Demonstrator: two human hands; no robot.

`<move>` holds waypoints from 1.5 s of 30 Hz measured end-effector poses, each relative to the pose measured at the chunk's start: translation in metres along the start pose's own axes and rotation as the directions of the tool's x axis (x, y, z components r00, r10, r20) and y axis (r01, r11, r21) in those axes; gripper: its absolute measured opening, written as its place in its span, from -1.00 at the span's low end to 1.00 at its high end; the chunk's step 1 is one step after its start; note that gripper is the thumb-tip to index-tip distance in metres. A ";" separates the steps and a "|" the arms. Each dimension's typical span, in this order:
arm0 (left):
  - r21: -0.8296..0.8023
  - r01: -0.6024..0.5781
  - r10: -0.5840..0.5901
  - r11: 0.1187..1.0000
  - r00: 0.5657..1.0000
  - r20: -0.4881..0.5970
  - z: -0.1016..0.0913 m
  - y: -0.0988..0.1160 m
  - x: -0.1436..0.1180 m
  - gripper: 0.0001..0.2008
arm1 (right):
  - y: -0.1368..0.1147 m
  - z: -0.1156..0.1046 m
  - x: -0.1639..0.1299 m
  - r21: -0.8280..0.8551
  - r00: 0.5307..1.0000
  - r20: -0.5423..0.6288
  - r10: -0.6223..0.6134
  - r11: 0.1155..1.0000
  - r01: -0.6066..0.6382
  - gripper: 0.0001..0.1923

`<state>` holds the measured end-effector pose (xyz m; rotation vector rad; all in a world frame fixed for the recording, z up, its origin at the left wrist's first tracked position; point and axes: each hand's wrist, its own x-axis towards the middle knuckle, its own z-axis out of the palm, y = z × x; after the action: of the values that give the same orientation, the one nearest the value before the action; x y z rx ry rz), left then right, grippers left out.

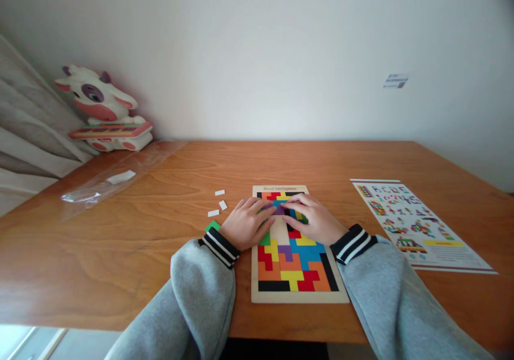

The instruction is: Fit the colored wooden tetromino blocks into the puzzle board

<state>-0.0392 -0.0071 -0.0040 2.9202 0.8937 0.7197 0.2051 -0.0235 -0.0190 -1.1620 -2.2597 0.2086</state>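
Note:
A wooden puzzle board filled with coloured block pieces lies in front of me, with a bare wooden patch near its middle. My left hand reaches over its left edge, fingers closed down at a purple puzzle piece in the upper part. From the other side my right hand lies over the board's right edge, index fingertip at the same purple piece and thumb spread apart below. Both hands hide some of the pieces under them. A green piece sits on the table beside my left wrist.
Several small white pieces lie left of the board. A printed pattern sheet is on the right. At the back left are a clear plastic bag and a cow toy with a keyboard. A wall stands behind the wooden table.

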 end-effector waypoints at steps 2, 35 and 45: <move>0.009 0.007 -0.007 1.000 0.999 -0.039 -0.009 -0.014 -0.008 -0.70 | 0.000 -0.001 0.000 0.027 1.000 0.000 0.011 1.000 -0.011 -0.70; 0.038 0.016 -0.001 0.999 0.935 -0.355 -0.016 -0.028 -0.053 -0.71 | 0.001 -0.003 0.002 0.143 0.998 -0.066 0.009 0.990 0.001 -0.75; -0.276 0.048 -0.151 0.960 0.918 -0.367 0.014 -0.011 -0.002 -0.69 | -0.019 -0.009 0.005 0.034 0.982 -0.023 -0.189 0.981 0.190 -0.83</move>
<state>-0.0404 0.0023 -0.0191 2.5212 0.8801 1.3228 0.1950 -0.0318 -0.0023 -0.9194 -2.3224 0.1618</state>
